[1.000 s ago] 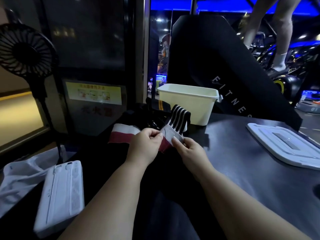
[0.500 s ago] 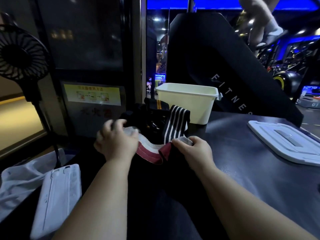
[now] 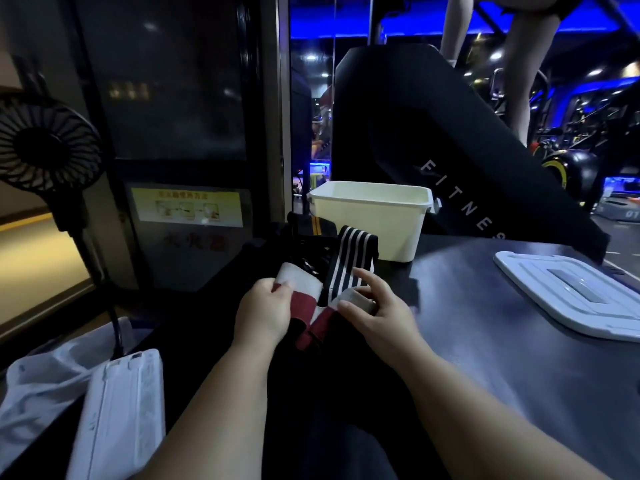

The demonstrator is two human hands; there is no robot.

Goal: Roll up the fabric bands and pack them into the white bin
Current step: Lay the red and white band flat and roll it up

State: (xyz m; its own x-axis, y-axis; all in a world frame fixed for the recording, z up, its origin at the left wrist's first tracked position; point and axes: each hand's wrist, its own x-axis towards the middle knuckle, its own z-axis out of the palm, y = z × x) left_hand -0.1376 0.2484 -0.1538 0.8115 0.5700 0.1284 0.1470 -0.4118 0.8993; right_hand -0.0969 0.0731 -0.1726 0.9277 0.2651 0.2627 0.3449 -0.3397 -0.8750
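A red and white fabric band (image 3: pixel 304 299) lies bent across the dark table in front of me. My left hand (image 3: pixel 263 313) grips its left part, fingers curled over the white and red cloth. My right hand (image 3: pixel 377 313) holds the band's grey-white right end between thumb and fingers. Just behind it a black band with white stripes (image 3: pixel 349 261) arches up. Another black band with yellow stripes (image 3: pixel 317 226) lies farther back in a dark pile. The white bin (image 3: pixel 374 223) stands open behind the bands.
The bin's white lid (image 3: pixel 571 296) lies flat at the right of the table. A white flat pack (image 3: pixel 117 410) and a crumpled white bag (image 3: pixel 38 386) sit at the lower left. A black fan (image 3: pixel 45 143) stands on the left. A person's legs show at the top right.
My left hand came back right along the band, closer to my right hand. The band now folds into a tighter bend between them. My right hand's fingers have spread over the band's end.
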